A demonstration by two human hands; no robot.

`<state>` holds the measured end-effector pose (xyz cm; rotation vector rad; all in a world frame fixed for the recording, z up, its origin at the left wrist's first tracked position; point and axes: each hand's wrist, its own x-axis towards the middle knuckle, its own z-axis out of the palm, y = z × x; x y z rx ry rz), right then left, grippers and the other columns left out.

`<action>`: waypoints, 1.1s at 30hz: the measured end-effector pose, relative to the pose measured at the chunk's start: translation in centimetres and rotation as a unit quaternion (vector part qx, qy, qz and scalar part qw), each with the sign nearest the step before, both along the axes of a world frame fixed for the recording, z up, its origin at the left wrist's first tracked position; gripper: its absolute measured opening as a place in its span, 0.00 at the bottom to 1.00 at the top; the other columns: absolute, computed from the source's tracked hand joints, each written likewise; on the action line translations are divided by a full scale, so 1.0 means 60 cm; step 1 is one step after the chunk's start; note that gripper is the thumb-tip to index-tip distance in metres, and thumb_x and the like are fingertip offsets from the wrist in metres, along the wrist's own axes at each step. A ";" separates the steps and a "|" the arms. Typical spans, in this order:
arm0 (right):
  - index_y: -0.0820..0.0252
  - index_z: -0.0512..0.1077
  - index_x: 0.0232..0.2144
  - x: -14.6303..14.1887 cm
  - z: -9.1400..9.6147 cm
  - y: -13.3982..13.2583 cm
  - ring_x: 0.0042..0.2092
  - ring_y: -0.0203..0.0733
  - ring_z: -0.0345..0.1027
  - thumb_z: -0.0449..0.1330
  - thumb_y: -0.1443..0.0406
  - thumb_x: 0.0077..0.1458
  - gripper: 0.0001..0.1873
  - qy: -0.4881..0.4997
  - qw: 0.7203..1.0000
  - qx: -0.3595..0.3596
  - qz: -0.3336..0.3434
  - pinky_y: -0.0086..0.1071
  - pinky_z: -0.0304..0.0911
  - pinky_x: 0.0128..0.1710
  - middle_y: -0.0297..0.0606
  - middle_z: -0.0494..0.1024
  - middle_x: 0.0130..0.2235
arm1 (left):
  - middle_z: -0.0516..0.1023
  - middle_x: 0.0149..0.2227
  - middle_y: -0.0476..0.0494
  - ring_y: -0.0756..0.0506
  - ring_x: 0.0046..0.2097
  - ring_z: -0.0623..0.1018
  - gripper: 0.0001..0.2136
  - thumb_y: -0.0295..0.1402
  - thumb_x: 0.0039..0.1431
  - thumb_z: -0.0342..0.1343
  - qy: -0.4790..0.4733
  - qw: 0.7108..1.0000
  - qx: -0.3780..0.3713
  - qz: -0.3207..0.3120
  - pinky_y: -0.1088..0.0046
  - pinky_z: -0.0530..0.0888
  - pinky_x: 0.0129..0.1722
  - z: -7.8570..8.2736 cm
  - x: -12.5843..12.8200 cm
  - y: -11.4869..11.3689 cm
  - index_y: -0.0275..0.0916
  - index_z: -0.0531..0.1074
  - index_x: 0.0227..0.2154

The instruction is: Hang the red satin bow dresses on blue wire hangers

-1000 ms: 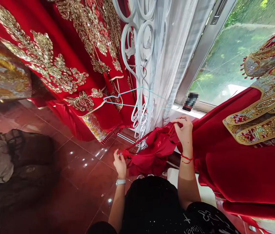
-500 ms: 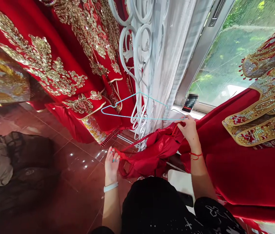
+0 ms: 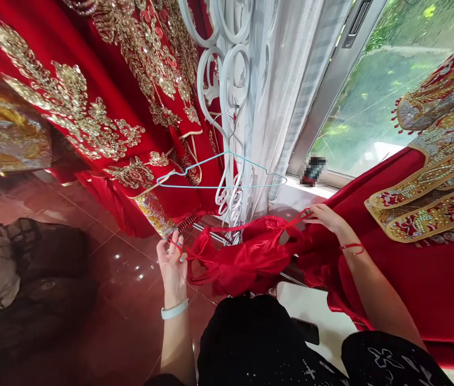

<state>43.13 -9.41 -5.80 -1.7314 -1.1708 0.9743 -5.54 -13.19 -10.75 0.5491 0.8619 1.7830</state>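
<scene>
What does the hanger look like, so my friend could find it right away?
Look left of the big window, where a white curly metal rack stands by the curtain. The hanger hangs from that rack, above the red cloth. It is the only thin, pale-blue wire thing there, bare among red and gold clothes.

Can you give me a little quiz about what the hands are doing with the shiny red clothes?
1. True or false: the blue hanger hangs empty on the white rack.
2. What does the left hand pinch? A) a strap of the red satin garment B) a phone C) scissors
3. Which hand has the white band on its wrist, the left hand or the right hand?
Key: 1 true; 2 A; 3 left.
</scene>
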 end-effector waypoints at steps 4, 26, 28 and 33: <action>0.57 0.78 0.28 -0.024 -0.023 0.002 0.31 0.38 0.76 0.66 0.66 0.44 0.04 0.289 0.947 0.068 -0.120 0.30 0.74 0.31 0.38 0.84 0.33 | 0.80 0.56 0.44 0.47 0.52 0.82 0.31 0.27 0.40 0.76 0.035 0.999 0.007 0.030 0.87 0.69 0.28 -0.016 -0.006 0.006 0.52 0.73 0.48; 0.57 0.85 0.38 -0.176 0.073 0.116 0.47 0.55 0.82 0.77 0.55 0.39 0.22 0.116 0.951 0.283 0.051 0.48 0.77 0.50 0.40 0.87 0.43 | 0.86 0.39 0.44 0.41 0.46 0.86 0.30 0.39 0.44 0.77 0.217 0.968 0.067 0.103 0.61 0.80 0.55 0.030 -0.030 0.036 0.43 0.71 0.49; 0.59 0.85 0.35 -0.190 0.088 0.124 0.44 0.54 0.82 0.74 0.55 0.42 0.18 0.086 0.954 0.281 0.062 0.46 0.77 0.46 0.41 0.87 0.39 | 0.86 0.39 0.43 0.40 0.45 0.86 0.30 0.39 0.46 0.76 0.242 0.963 0.063 0.101 0.60 0.81 0.54 0.040 -0.040 0.035 0.42 0.71 0.50; 0.60 0.80 0.30 -0.203 0.108 0.123 0.33 0.42 0.74 0.63 0.59 0.50 0.11 -0.043 0.953 0.285 0.093 0.36 0.69 0.35 0.39 0.83 0.32 | 0.86 0.39 0.41 0.38 0.47 0.86 0.33 0.38 0.46 0.76 0.275 0.955 0.055 0.094 0.60 0.82 0.52 0.062 -0.067 0.055 0.41 0.69 0.53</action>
